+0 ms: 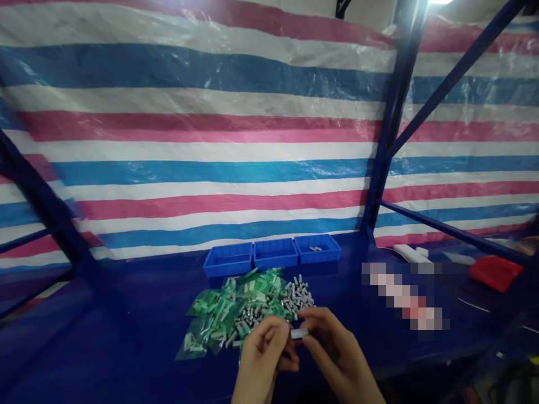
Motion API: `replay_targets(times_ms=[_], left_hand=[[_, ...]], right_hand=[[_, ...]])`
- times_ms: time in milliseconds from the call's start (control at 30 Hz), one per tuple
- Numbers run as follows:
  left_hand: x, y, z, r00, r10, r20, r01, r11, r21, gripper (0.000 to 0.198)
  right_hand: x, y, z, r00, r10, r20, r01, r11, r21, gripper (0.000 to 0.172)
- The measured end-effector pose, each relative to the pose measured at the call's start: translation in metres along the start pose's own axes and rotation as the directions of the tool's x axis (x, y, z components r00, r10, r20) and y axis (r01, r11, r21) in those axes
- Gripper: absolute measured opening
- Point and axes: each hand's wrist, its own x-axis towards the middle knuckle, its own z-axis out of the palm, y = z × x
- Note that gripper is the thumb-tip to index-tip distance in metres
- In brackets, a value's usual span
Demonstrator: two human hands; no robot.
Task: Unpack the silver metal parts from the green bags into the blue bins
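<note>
Down at the near side of the worktop point(138, 320), going by the head view (the only feed I've got), I've got both hands up close together. The left hand point(269, 348) has its fingertips pinched on one end of a little white piece point(299, 333). The right hand point(337, 342) has finger and thumb around the other end, but I honestly can't tell if it's squeezing or just steadying. Piece that small, fingertips make sense imo, a full fist would just hide it.

Right behind the hands there's a heap of green-tinted plastic bags point(227, 297) and loose grey metallic bits point(297, 297), probably kept there for a short reach. Three blue bins point(275, 261) sit side by side past the heap, likely lined up so each is easy to get at. The right-hand one has a few small pieces point(315, 248) in it.

Worktop's dark blue, with a red item point(496, 273) over on the right and a pixelated patch near it. Backdrop is striped plastic sheeting point(210, 134) behind a blue metal frame point(387, 140).
</note>
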Motion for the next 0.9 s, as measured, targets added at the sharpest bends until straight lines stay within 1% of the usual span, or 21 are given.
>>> replay_targets(times_ms=[167, 267, 367, 433, 500, 567, 633, 700, 733, 800, 867, 900], left_hand=[[0.0, 0.008, 0.004, 0.999, -0.03, 0.022, 0.029, 0.999, 0.039, 0.04], [-0.001, 0.008, 0.003, 1.0, -0.009, 0.013, 0.008, 0.997, 0.07, 0.033], [-0.001, 0.005, 0.003, 0.996, 0.081, 0.027, -0.083, 0.992, 0.099, 0.023], [0.0, 0.0, 0.005, 0.988, 0.153, 0.032, -0.155, 0.982, 0.104, 0.018], [0.002, -0.006, 0.008, 0.972, 0.233, 0.024, -0.234, 0.967, 0.1, 0.017], [0.004, -0.011, 0.008, 0.953, 0.299, 0.038, -0.302, 0.947, 0.112, 0.014], [0.007, -0.016, 0.007, 0.939, 0.339, 0.052, -0.343, 0.93, 0.134, 0.012], [0.009, -0.017, 0.004, 0.929, 0.367, 0.042, -0.369, 0.916, 0.158, 0.012], [0.01, -0.017, 0.003, 0.92, 0.391, 0.024, -0.389, 0.905, 0.172, 0.014], [0.011, -0.017, 0.001, 0.884, 0.464, -0.06, -0.444, 0.872, 0.206, 0.016], [0.009, -0.018, 0.0, 0.816, 0.545, -0.193, -0.499, 0.833, 0.24, 0.016], [0.008, -0.019, 0.0, 0.777, 0.575, -0.258, -0.518, 0.816, 0.257, 0.017]], right_hand=[[0.0, -0.007, -0.002, 1.0, -0.01, 0.006, 0.01, 0.999, -0.046, 0.021], [-0.001, -0.01, -0.005, 1.0, 0.0, -0.019, -0.001, 0.998, -0.055, 0.022], [0.0, -0.01, -0.01, 0.996, 0.088, -0.032, -0.085, 0.994, 0.074, 0.03], [0.002, -0.008, -0.014, 0.986, 0.165, 0.003, -0.163, 0.975, 0.15, 0.032], [0.005, -0.004, -0.018, 0.975, 0.219, 0.045, -0.224, 0.963, 0.153, 0.033], [0.006, 0.002, -0.02, 0.967, 0.245, 0.068, -0.252, 0.958, 0.134, 0.03], [0.005, 0.008, -0.02, 0.961, 0.259, 0.098, -0.271, 0.951, 0.146, 0.025], [0.005, 0.014, -0.021, 0.959, 0.254, 0.127, -0.273, 0.947, 0.167, 0.021], [0.007, 0.017, -0.023, 0.961, 0.245, 0.131, -0.265, 0.951, 0.161, 0.02], [0.02, 0.022, -0.029, 0.972, 0.211, 0.103, -0.22, 0.971, 0.09, 0.016], [0.046, 0.025, -0.041, 0.989, 0.141, 0.048, -0.137, 0.987, -0.086, 0.012], [0.063, 0.025, -0.049, 0.996, 0.088, 0.008, -0.084, 0.974, -0.21, 0.011]])
